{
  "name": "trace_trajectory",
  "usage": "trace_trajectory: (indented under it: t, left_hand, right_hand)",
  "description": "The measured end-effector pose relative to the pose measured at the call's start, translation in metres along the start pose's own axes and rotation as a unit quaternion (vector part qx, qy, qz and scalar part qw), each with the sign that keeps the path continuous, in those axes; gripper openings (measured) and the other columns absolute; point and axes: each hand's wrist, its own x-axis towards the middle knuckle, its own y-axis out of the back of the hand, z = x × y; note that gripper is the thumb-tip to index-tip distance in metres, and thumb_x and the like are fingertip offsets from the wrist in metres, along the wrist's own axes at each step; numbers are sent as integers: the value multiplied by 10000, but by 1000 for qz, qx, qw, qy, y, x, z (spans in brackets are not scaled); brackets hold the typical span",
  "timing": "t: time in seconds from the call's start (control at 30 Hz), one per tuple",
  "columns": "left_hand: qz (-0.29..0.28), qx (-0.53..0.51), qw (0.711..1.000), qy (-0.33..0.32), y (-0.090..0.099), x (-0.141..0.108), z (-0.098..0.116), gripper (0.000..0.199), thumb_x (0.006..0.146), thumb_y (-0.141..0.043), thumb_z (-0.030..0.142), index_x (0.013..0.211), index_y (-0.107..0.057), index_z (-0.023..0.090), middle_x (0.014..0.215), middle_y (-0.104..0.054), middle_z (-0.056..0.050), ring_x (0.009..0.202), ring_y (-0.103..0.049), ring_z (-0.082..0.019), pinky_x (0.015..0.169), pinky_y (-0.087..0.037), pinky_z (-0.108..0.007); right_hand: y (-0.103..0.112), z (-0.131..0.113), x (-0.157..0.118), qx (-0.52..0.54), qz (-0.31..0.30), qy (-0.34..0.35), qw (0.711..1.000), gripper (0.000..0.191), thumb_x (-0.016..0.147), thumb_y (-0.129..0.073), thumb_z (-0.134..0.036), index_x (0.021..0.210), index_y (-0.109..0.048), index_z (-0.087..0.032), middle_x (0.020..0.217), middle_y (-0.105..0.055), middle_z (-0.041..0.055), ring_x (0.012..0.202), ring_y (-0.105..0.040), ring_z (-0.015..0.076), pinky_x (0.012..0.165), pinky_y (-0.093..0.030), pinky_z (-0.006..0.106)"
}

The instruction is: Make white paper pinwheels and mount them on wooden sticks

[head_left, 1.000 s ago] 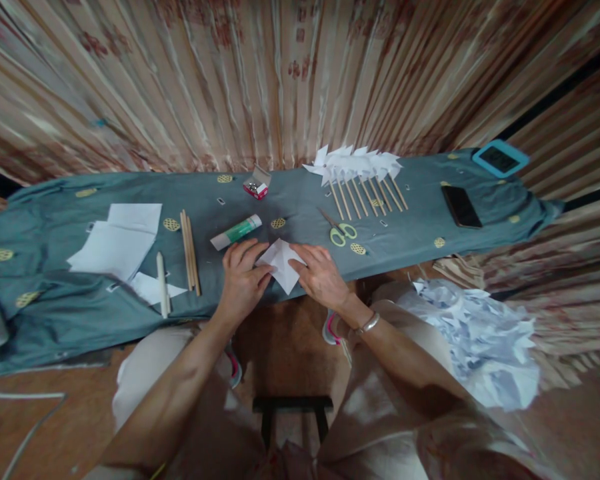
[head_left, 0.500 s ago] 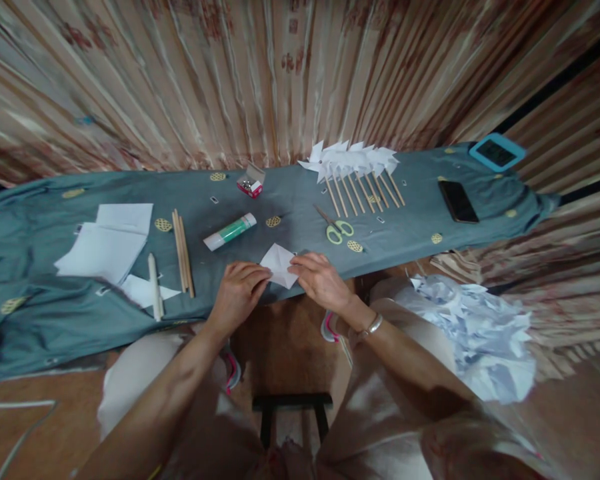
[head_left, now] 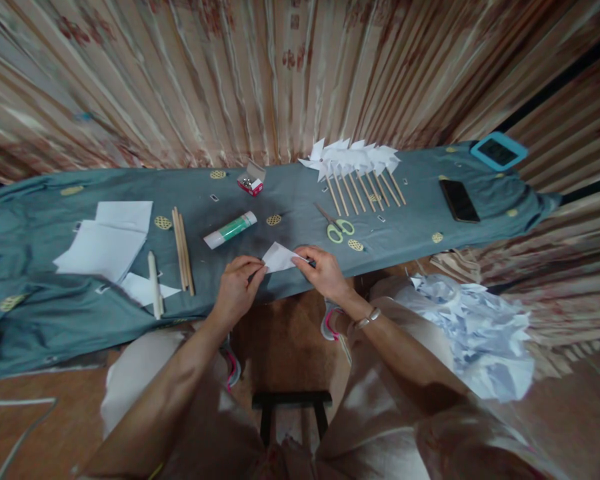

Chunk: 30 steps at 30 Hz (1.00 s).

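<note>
A small white paper (head_left: pixel 279 258), folded into a roughly triangular shape, is held between my hands at the table's front edge. My left hand (head_left: pixel 239 283) pinches its left corner between thumb and fingers. On the other side, my right hand (head_left: pixel 324 272) grips the right corner. Behind the paper lies a green and white glue stick (head_left: pixel 231 230). Scissors with green handles (head_left: pixel 339 231) rest to the right, just behind my right hand.
White pinwheels on sticks (head_left: pixel 353 160) line the back. Wooden sticks (head_left: pixel 182 250), a white pen-like tool (head_left: pixel 155 283) and paper sheets (head_left: pixel 105 247) lie left. A small red box (head_left: pixel 251 185), phone (head_left: pixel 459 201), blue-framed device (head_left: pixel 499 152) and bag of paper pieces (head_left: pixel 480 333) are around.
The paper was spread as a creased diamond and is now folded over into a triangle. Both hands have shifted slightly with it.
</note>
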Motion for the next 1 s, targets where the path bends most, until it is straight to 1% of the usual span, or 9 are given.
trace_trajectory:
  t: [0.13,0.3,0.37,0.47,0.53,0.63,0.77,0.87,1.0]
  left_hand:
    - [2,-7,1000,18,0,3,1,286,926,-517,339,808,-724,180,916,-699,-80,856,-649,-195,848,-515,-326]
    - [-5,26,999,22,1,7,-1,286,928,-521,337,797,-708,164,921,-686,-84,824,-649,-188,811,-522,-311]
    - [8,58,998,10,3,7,1,280,943,-508,338,887,-710,151,975,-688,-100,868,-655,-204,839,-526,-332]
    - [28,135,989,-57,2,5,12,358,960,-499,325,1209,-627,101,1237,-643,-185,1135,-608,-285,960,-494,-426]
    - [-1,178,976,-128,-1,1,20,392,979,-461,266,1323,-554,104,1384,-573,-199,1307,-512,-305,1031,-448,-462]
    - [-64,211,957,-189,-12,-9,31,424,993,-394,202,1391,-491,91,1429,-551,-186,1406,-430,-277,1133,-366,-480]
    - [-97,253,944,-186,-23,-19,34,491,988,-431,268,1403,-462,8,1479,-481,-231,1416,-411,-331,1171,-314,-532]
    - [-120,255,944,-173,-24,-20,34,537,992,-428,318,1420,-437,-6,1500,-445,-246,1434,-380,-339,1181,-295,-553]
    - [-127,257,943,-171,-23,-19,32,582,996,-420,369,1430,-420,-18,1498,-439,-259,1435,-378,-342,1186,-291,-553]
  right_hand:
    - [-3,3,5,-34,30,5,999,129,873,-656,-296,768,-682,-227,1028,-739,61,963,-665,213,910,-494,361]
    - [-4,1,11,-82,27,-2,996,105,850,-682,-252,756,-681,-205,1068,-735,97,1006,-666,239,959,-485,398]
    - [-4,0,12,-92,22,-10,995,95,840,-692,-237,754,-682,-199,1087,-733,102,1021,-663,245,965,-485,401]
    - [-4,-2,14,-105,14,-17,994,95,837,-696,-237,752,-689,-197,1096,-731,101,1030,-659,252,966,-486,403]
    - [-5,-3,15,-112,14,-17,993,94,846,-682,-239,760,-698,-204,1084,-733,90,1016,-658,250,955,-490,400]
    - [-6,-3,17,-118,24,-12,993,110,853,-665,-239,751,-701,-218,1059,-734,73,991,-657,240,941,-497,393]
    - [-7,-4,18,-120,29,-19,992,99,831,-682,-227,734,-695,-213,1046,-732,81,990,-657,242,950,-498,398]
    - [-7,-5,18,-119,29,-22,992,91,817,-688,-224,726,-689,-215,1046,-730,81,987,-657,240,952,-499,400]
    - [-8,-7,18,-121,34,-26,992,87,792,-706,-218,712,-673,-216,1063,-728,85,998,-654,246,959,-496,406]
